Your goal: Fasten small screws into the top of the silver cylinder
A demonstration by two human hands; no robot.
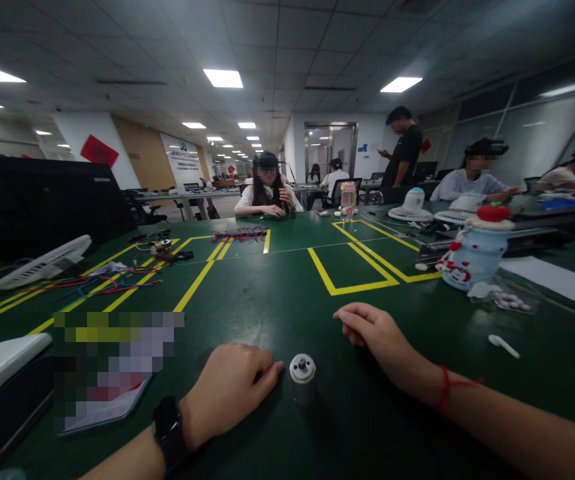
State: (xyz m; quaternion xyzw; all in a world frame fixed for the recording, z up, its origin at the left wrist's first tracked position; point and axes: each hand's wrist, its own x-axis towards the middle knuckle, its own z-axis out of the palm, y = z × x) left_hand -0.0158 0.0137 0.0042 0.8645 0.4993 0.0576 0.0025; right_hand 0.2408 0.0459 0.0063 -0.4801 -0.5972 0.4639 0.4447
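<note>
A small metal cylinder that looks like an electric motor stands upright on the green table, its short shaft pointing up. To its left, my left hand rests on the tabletop with the fingers curled under and the thumb tip close to the cylinder, not gripping it. My right hand is farther back on the right, apart from the cylinder. Its fingers are bent loosely together, and I see nothing held in them; the palm side is hidden. A dark watch is on my left wrist and a red string on my right.
A phone, partly pixelated, lies left of my left hand. Wires and a white fan are beyond it. At right are a blue bottle, a white earbud and paper. A person sits opposite.
</note>
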